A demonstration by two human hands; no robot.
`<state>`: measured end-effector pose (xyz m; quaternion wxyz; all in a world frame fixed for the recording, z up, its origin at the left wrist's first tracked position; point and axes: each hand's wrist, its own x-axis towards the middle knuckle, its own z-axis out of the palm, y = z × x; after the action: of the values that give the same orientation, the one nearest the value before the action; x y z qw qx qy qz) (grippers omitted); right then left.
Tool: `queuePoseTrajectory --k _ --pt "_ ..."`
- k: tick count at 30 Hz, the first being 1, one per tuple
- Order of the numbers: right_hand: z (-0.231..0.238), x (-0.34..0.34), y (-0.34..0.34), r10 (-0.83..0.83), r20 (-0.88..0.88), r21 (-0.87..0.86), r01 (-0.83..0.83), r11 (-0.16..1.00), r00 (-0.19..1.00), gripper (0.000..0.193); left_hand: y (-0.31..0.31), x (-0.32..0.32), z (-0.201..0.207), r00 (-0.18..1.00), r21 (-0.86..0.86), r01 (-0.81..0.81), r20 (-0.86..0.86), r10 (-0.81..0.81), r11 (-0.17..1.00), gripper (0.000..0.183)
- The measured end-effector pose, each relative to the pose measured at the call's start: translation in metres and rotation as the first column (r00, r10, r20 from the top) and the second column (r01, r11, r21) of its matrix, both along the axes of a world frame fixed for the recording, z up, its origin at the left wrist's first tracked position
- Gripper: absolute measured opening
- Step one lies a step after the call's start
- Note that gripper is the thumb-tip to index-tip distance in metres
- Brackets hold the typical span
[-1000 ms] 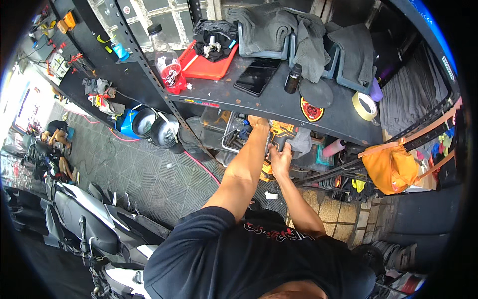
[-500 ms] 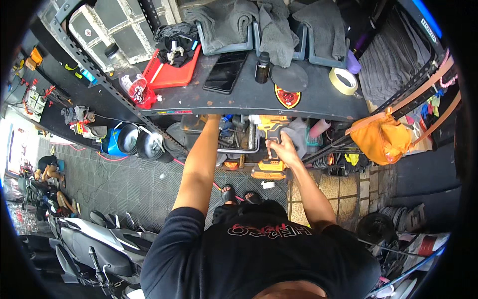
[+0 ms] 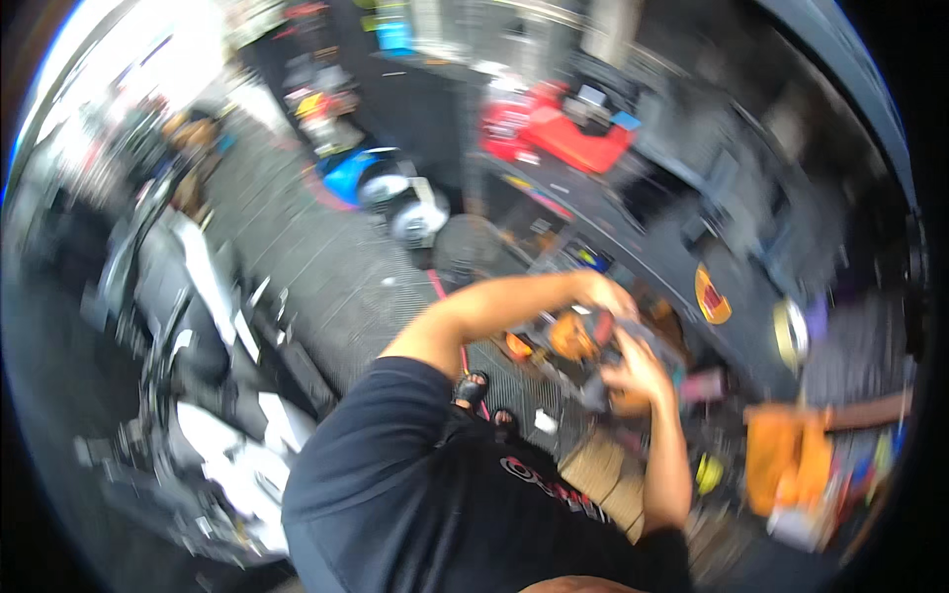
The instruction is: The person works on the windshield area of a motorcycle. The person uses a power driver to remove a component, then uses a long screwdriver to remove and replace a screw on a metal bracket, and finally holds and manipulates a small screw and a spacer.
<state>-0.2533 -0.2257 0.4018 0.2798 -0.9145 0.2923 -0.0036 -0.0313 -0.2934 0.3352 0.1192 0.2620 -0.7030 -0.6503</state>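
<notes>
Motion smears the picture. In my right hand (image 3: 643, 374) is a yellow and black cordless drill (image 3: 573, 338), its body pointing left, with an orange part below my fingers. My left hand (image 3: 608, 294) is at the far side of the drill, beside its upper part. The left arm crosses in front of me from the left. Whether the left fingers touch or grip the drill is too blurred to make out. Both hands are close together beside the front edge of a dark shelf (image 3: 633, 242).
On the shelf are a red tray (image 3: 578, 138), a red and yellow shield-shaped sticker (image 3: 712, 295) and a tape roll (image 3: 790, 333). An orange bag (image 3: 786, 455) hangs at right. Motorcycles (image 3: 198, 287) stand at left, with a blue bucket (image 3: 348, 180) farther back.
The view has swung left, so the shelf now slants to the right. My left hand has come out from under the shelf to the drill, which my right hand still holds.
</notes>
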Motion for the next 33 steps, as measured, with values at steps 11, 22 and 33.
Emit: queuePoseTrajectory --k 11,22,33 --pt "-0.05 -0.056 0.094 -0.437 0.429 0.513 0.185 0.838 0.791 0.042 0.04 0.082 -0.045 -0.253 0.345 -0.921 -0.174 0.952 -0.181 0.044" --pt "-0.04 0.05 0.134 -0.348 0.569 0.798 -0.397 0.453 0.745 0.04 0.467 -0.073 -0.14 -0.292 0.669 -0.378 0.57 0.768 -0.64 0.044" --pt "-0.005 0.111 0.257 0.08 0.44 0.819 -0.437 0.372 0.894 0.04 0.594 -0.074 -0.061 -0.655 0.204 -0.702 0.19 0.731 -0.682 0.043"
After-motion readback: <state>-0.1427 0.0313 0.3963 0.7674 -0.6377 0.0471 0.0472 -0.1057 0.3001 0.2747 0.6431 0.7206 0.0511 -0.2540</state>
